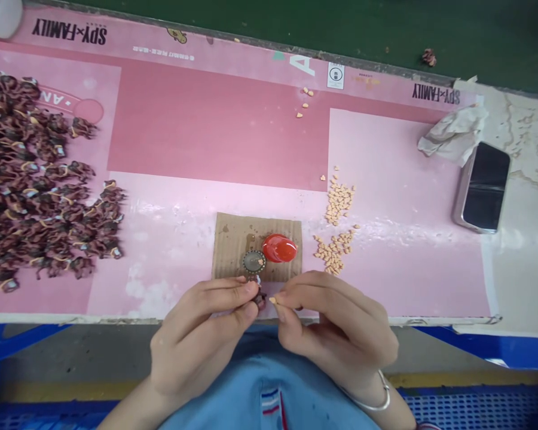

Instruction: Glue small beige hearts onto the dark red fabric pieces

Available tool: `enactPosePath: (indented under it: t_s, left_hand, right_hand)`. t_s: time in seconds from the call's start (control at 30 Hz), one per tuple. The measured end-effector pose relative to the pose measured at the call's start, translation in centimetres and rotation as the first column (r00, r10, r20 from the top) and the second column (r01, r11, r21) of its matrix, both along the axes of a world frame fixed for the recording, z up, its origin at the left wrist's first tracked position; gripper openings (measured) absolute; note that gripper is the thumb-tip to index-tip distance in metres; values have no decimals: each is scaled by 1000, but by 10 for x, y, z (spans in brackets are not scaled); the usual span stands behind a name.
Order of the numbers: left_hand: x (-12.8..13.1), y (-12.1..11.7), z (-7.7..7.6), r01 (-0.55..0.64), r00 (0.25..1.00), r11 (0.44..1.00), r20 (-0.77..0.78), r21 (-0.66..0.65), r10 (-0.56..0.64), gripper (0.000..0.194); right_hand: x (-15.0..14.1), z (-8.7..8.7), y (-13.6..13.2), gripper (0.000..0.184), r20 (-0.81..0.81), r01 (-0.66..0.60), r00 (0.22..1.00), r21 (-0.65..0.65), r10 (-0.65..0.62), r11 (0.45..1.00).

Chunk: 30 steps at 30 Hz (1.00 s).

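A black-screened smartphone in a silver case (482,187) is laid on a mottled cream tabletop (526,128) at the right, with a crumpled off-white rag (452,136) touching it. A pink printed card sheet (215,125) is spread left of them, and a dark green surface (341,30) is seen beyond.

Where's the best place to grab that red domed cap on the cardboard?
Probably pinch the red domed cap around its widest lower part, coming from above on the side away from the serrated metal disc. It's smooth and rounded, so a low grip should slip less, and the cardboard leaves room on that side.
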<state>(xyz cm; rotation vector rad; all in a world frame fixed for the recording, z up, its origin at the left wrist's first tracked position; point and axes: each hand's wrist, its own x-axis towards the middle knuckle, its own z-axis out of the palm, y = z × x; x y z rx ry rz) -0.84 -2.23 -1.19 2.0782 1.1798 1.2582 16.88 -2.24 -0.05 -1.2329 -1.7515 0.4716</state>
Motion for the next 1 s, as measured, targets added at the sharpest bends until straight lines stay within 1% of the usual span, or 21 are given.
enactPosePath:
  t_s: [0.1, 0.2, 0.3, 0.33, 0.4, 0.5, 0.6, 0.67, 0.87, 0.93, 1.0]
  left_hand:
    - [0, -1, 0, -1, 1000, 1000, -9, 9, 1, 13]
    - [1, -3, 0, -18, 999, 1000, -35, -8, 18, 16]
    - [1, -3, -1, -49, 997, 998, -61, 42, 52, 14]
    - [1, -4, 0, -47, 995, 997, -79, 65, 52, 12]
    - [0, -4, 2, -48, 991, 996, -120, 78, 58, 11]
    - [-3, -5, 5, 1, 984, 999, -180, 51, 8, 9]
    - [-6, -7, 7, 43, 980, 997, -198, 62, -30, 7]
    - [-5, -8, 8, 36, 978, 998, -206, 57, -24, 9]
    - [-2, -7, 8, 38, 975, 997, -220, 63, -23, 8]
    - [-2, -9, 9, 38, 974, 997, -226, 60, -24, 8]
    - [-2, -13, 10, 38, 974, 999, -223, 29, -31, 9]
  right_hand:
    - [0, 1, 0, 20, 40, -6, 999, 11, 6, 1000]
    - [1, 4, -4, 15, 186, -16, 983, 25, 11, 1000]
    - [2, 7, -10, 12, 341, -17, 940, 94, -16, 995]
    - [2, 8, -12, 12, 369, -16, 929, 117, -29, 993]
    - [2, 9, -14, 13, 405, -17, 914, 122, -34, 992]
    - [3, 11, -15, 15, 412, 9, 910, 110, -54, 994]
    - [5, 11, -13, 14, 379, 36, 923, 97, -71, 995]
    - [6, 11, -12, 15, 365, 35, 929, 90, -66, 995]
    - [10, 13, -14, 14, 382, -41, 924, 92, 2, 995]
    - [11, 15, -16, 15, 425, -79, 904, 90, 33, 993]
    - [12, 18, -17, 17, 477, -115, 877, 84, 61, 990]
